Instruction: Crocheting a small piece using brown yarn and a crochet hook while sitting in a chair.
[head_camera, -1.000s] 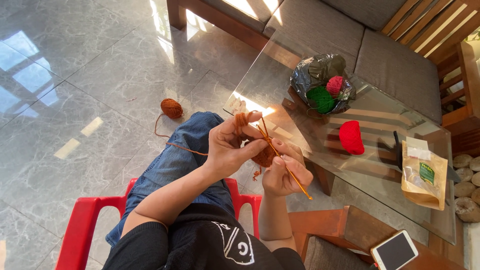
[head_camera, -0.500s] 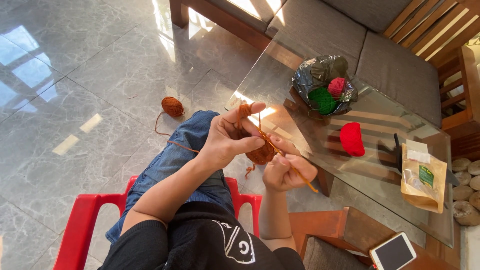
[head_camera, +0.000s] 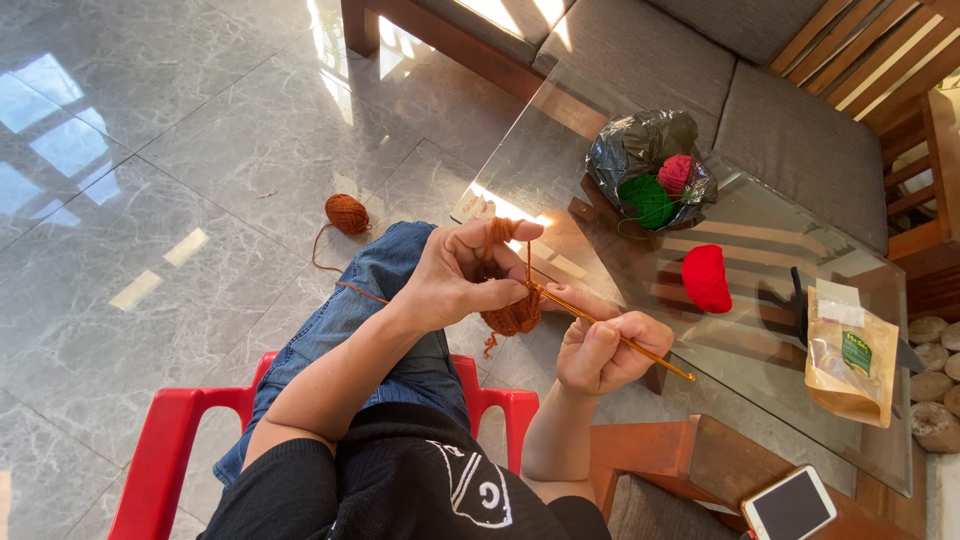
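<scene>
My left hand (head_camera: 462, 274) pinches a small piece of rust-orange crochet work (head_camera: 512, 316), with the yarn strand looped over its raised forefinger. My right hand (head_camera: 607, 350) grips a thin orange crochet hook (head_camera: 640, 350) whose tip meets the work at my left fingers. The yarn runs down across my jeans to an orange yarn ball (head_camera: 347, 213) lying on the grey floor tiles to the left.
A glass table (head_camera: 780, 400) in front holds a black bag (head_camera: 640, 150) with green and pink yarn balls, a red knitted piece (head_camera: 707, 277), and a kraft pouch (head_camera: 850, 355). A phone (head_camera: 790, 505) lies on a wooden stand. I sit on a red plastic chair (head_camera: 165, 450); a sofa stands behind.
Both hands shifted slightly as the hook worked a stitch; the right hand slid outward along the hook. The yarn ball stayed put.
</scene>
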